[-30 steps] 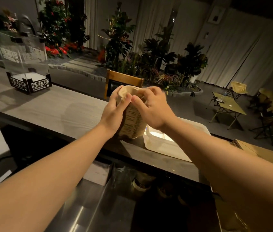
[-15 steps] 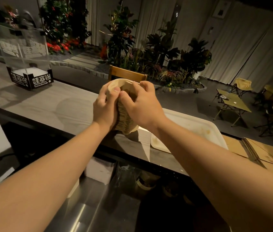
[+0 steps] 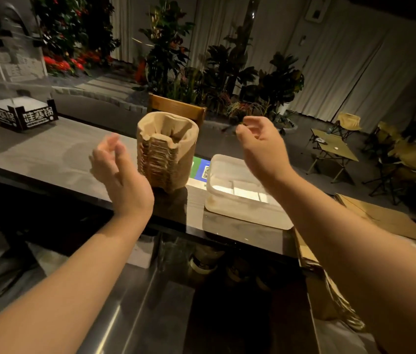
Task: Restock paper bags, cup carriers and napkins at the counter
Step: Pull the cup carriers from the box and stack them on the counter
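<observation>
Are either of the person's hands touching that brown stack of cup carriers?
Apart. In the head view, counter shows between the left hand and the stack of cup carriers; the right hand hangs clear too.

cup carriers [image 3: 167, 152] on counter [image 3: 48, 154] | tray [image 3: 242, 192] right, probably touching | hands flanking

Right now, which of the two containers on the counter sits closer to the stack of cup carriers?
The translucent plastic tub, just right of the stack of cup carriers. The black lettered box stands far off at the counter's left end.
</observation>
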Demonstrator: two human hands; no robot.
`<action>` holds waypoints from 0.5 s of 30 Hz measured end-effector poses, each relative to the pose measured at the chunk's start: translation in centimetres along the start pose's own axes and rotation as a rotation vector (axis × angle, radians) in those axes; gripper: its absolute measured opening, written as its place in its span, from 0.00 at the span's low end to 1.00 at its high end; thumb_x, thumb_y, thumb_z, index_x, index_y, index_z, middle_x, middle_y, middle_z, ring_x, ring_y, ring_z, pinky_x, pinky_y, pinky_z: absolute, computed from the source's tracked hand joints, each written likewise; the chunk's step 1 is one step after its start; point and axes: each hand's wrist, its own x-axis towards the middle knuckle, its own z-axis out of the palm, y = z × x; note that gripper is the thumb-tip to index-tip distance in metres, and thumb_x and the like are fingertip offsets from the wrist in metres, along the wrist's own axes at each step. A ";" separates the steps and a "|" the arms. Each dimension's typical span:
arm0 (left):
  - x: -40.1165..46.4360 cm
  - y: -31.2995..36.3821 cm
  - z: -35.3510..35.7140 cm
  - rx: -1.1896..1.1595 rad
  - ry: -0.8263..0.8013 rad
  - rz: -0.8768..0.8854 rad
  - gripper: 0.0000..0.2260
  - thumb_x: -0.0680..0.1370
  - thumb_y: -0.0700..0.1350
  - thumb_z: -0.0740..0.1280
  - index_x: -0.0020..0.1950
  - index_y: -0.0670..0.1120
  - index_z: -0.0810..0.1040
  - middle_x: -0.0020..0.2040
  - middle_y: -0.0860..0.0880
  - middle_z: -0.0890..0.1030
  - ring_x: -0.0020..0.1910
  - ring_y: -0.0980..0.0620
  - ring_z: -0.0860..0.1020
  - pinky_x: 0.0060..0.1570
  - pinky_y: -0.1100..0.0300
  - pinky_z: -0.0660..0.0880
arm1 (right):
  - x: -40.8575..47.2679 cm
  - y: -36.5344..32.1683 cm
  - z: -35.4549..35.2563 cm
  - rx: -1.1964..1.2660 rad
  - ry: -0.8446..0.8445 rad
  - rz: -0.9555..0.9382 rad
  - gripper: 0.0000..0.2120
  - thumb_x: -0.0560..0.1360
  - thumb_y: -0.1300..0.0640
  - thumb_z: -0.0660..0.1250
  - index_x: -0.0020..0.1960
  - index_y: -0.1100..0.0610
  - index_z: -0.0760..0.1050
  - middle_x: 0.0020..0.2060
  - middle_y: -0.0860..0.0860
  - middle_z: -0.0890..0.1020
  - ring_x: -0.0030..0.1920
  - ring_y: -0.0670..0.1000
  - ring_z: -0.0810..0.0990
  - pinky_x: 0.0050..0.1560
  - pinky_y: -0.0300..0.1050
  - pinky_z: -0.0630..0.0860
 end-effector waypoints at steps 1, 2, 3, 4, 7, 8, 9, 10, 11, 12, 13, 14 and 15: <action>-1.6 0.2 -0.3 -0.056 -0.013 0.001 0.21 0.80 0.63 0.53 0.66 0.52 0.71 0.65 0.49 0.72 0.64 0.53 0.73 0.62 0.56 0.73 | -0.3 1.3 -1.6 -0.057 0.047 0.074 0.18 0.80 0.50 0.64 0.68 0.55 0.75 0.57 0.49 0.80 0.58 0.49 0.78 0.60 0.46 0.76; -3.4 0.5 -0.6 -0.113 -0.066 0.006 0.22 0.80 0.61 0.54 0.64 0.49 0.72 0.62 0.48 0.74 0.60 0.54 0.74 0.57 0.61 0.74 | -0.6 2.8 -3.0 -0.136 0.093 0.143 0.19 0.79 0.49 0.64 0.67 0.55 0.75 0.58 0.51 0.80 0.58 0.51 0.78 0.61 0.50 0.77; -5.2 0.9 -0.7 -0.165 -0.142 0.018 0.21 0.79 0.60 0.55 0.63 0.47 0.72 0.60 0.47 0.75 0.57 0.55 0.75 0.54 0.63 0.73 | -1.2 3.9 -4.3 -0.221 0.133 0.198 0.20 0.77 0.48 0.63 0.66 0.54 0.75 0.59 0.53 0.79 0.59 0.54 0.77 0.62 0.54 0.77; -6.9 1.1 -0.7 -0.200 -0.224 0.030 0.20 0.80 0.59 0.55 0.63 0.47 0.73 0.59 0.47 0.77 0.56 0.56 0.77 0.54 0.63 0.73 | -1.8 4.8 -5.4 -0.309 0.156 0.260 0.21 0.77 0.48 0.62 0.67 0.55 0.75 0.61 0.55 0.77 0.61 0.57 0.76 0.64 0.56 0.76; -10.0 0.3 0.1 -0.140 -0.461 -0.017 0.25 0.81 0.63 0.54 0.72 0.51 0.72 0.69 0.51 0.77 0.67 0.56 0.76 0.65 0.56 0.73 | -4.1 6.7 -7.1 -0.496 0.074 0.444 0.23 0.81 0.46 0.59 0.72 0.57 0.71 0.69 0.60 0.69 0.65 0.60 0.72 0.66 0.55 0.72; -10.5 0.0 0.7 -0.094 -0.527 -0.072 0.29 0.80 0.67 0.53 0.76 0.53 0.69 0.73 0.53 0.74 0.71 0.57 0.72 0.70 0.54 0.70 | -5.0 6.9 -7.4 -0.544 0.024 0.480 0.24 0.82 0.45 0.57 0.73 0.58 0.69 0.69 0.60 0.68 0.63 0.60 0.72 0.64 0.55 0.72; -10.8 0.0 1.2 -0.053 -0.574 -0.144 0.33 0.78 0.70 0.52 0.79 0.56 0.65 0.76 0.55 0.70 0.75 0.57 0.68 0.74 0.51 0.66 | -5.7 7.2 -7.4 -0.594 -0.018 0.496 0.24 0.83 0.44 0.56 0.72 0.60 0.69 0.68 0.60 0.69 0.61 0.59 0.73 0.63 0.54 0.72; -11.0 0.2 1.7 -0.028 -0.607 -0.223 0.35 0.77 0.72 0.52 0.81 0.57 0.62 0.79 0.55 0.67 0.77 0.56 0.65 0.77 0.50 0.62 | -6.2 7.5 -7.4 -0.637 -0.048 0.493 0.24 0.84 0.45 0.54 0.69 0.61 0.71 0.65 0.59 0.73 0.59 0.58 0.75 0.61 0.53 0.75; -11.1 0.5 2.2 -0.025 -0.631 -0.300 0.37 0.76 0.73 0.52 0.82 0.57 0.59 0.80 0.55 0.64 0.79 0.55 0.62 0.79 0.49 0.59 | -6.6 7.7 -7.6 -0.656 -0.069 0.481 0.21 0.84 0.46 0.54 0.64 0.61 0.74 0.58 0.57 0.77 0.54 0.56 0.77 0.56 0.51 0.78; -11.2 0.8 2.7 -0.030 -0.648 -0.368 0.37 0.77 0.73 0.51 0.82 0.57 0.58 0.81 0.54 0.63 0.79 0.54 0.61 0.79 0.49 0.57 | -6.7 8.0 -7.7 -0.644 -0.076 0.477 0.17 0.84 0.49 0.56 0.59 0.61 0.76 0.50 0.54 0.79 0.48 0.52 0.78 0.46 0.47 0.79; -11.3 1.2 3.2 -0.020 -0.663 -0.416 0.36 0.78 0.72 0.50 0.82 0.57 0.58 0.81 0.54 0.63 0.80 0.52 0.61 0.79 0.50 0.57 | -6.7 8.4 -7.7 -0.622 -0.075 0.489 0.12 0.84 0.53 0.58 0.55 0.60 0.76 0.44 0.52 0.78 0.42 0.49 0.77 0.36 0.41 0.75; -11.3 1.5 3.4 0.009 -0.674 -0.442 0.35 0.79 0.72 0.49 0.82 0.57 0.59 0.80 0.53 0.65 0.79 0.51 0.62 0.79 0.49 0.58 | -6.7 8.8 -7.7 -0.593 -0.071 0.511 0.08 0.83 0.57 0.60 0.54 0.59 0.75 0.42 0.51 0.77 0.40 0.48 0.76 0.31 0.37 0.70; -11.3 1.8 3.5 0.039 -0.682 -0.455 0.34 0.80 0.72 0.48 0.82 0.57 0.61 0.79 0.53 0.66 0.79 0.50 0.63 0.79 0.48 0.58 | -6.8 9.0 -7.6 -0.563 -0.060 0.524 0.06 0.82 0.59 0.61 0.56 0.59 0.75 0.44 0.52 0.78 0.40 0.48 0.76 0.29 0.36 0.69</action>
